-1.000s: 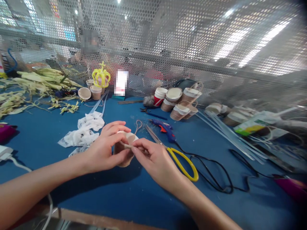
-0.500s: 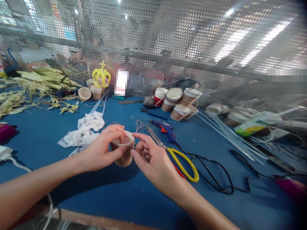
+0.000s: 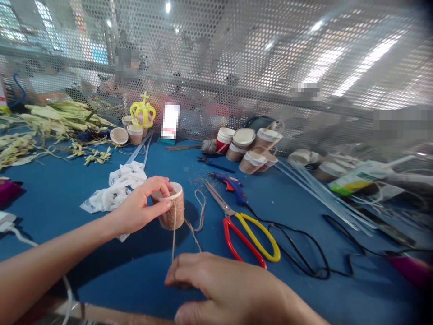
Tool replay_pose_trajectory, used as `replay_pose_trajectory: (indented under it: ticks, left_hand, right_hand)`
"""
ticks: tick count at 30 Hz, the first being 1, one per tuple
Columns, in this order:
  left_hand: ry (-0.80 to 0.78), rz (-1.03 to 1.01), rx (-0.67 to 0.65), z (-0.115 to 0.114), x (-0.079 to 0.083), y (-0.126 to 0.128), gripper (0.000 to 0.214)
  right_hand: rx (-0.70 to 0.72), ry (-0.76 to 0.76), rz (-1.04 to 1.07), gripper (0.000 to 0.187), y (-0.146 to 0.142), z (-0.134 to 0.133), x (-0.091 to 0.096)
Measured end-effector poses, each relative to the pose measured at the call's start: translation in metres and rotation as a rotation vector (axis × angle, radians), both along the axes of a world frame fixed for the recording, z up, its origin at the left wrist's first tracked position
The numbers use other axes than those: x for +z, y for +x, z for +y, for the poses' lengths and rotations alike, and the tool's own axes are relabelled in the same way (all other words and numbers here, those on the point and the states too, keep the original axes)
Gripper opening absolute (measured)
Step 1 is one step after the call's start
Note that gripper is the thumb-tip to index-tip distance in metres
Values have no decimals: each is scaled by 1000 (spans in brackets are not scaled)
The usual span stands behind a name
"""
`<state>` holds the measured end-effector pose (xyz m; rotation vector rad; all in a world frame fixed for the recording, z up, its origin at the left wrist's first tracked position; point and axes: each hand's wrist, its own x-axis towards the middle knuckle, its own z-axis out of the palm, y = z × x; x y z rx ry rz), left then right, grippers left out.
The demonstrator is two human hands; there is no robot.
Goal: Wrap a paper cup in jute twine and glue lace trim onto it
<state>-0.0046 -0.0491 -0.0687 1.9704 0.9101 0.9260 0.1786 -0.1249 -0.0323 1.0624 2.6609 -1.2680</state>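
My left hand pinches the rim of a paper cup, fingers inside and thumb outside. Brown twine covers the cup's side, and its white rim shows at the top. From the front of the cup a straight length of twine runs down to my right hand, whose curled fingers close on it low over the table. Another strand leaves the cup's right side, loops on the table and also reaches toward that hand. Open-bladed scissors with one red and one yellow handle lie to the right.
Behind the scissors lies a blue glue gun with a black cord. Several wrapped cups and a ball of grey yarn stand at the back. Crumpled white plastic lies left, dried husks beyond. Clear glue sticks lie right.
My right hand has moved from the cup's rim toward the front edge, drawing the twine out straight. My left hand still holds the cup, and the looped strand now shows beside it.
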Motion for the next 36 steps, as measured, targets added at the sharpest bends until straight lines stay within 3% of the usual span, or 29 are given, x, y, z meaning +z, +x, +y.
replay_pose_trajectory:
  ticks: [4, 9, 11, 13, 16, 18, 21, 27, 29, 32, 36]
  left_hand:
    - [9, 25, 0, 2, -1, -2, 7]
    - [73, 25, -41, 4, 0, -5, 7]
    - [83, 48, -40, 3, 2, -5, 5]
    - [85, 80, -42, 2, 3, -5, 6]
    - [78, 104, -54, 0, 6, -5, 6]
    - [79, 115, -63, 0, 7, -5, 6]
    - [98, 133, -58, 0, 8, -6, 5]
    - [117, 137, -67, 2, 9, -6, 5]
    - [97, 104, -44, 3, 7, -5, 4]
    - [59, 45, -28, 5, 1, -4, 6]
    - [58, 0, -60, 8, -6, -3, 6]
  right_hand:
    - [-169, 136, 47, 25, 7, 5, 7]
    - [-760, 344, 37, 27, 37, 36, 20]
    - [-971, 469, -141, 27, 55, 57, 16]
    - [-1079, 534, -350, 24, 74, 78, 4]
    - [-1107, 437, -429, 16, 96, 101, -22]
    - [-1137, 375, -431, 23, 105, 110, -36]
    - [-1218, 314, -358, 28, 110, 116, -44]
    - [-1254, 307, 83, 24, 91, 95, -17]
    - [-1197, 266, 209, 14, 78, 76, -6]
    - [-1019, 37, 421, 23, 57, 46, 6]
    - [-896, 73, 439, 20, 36, 22, 3]
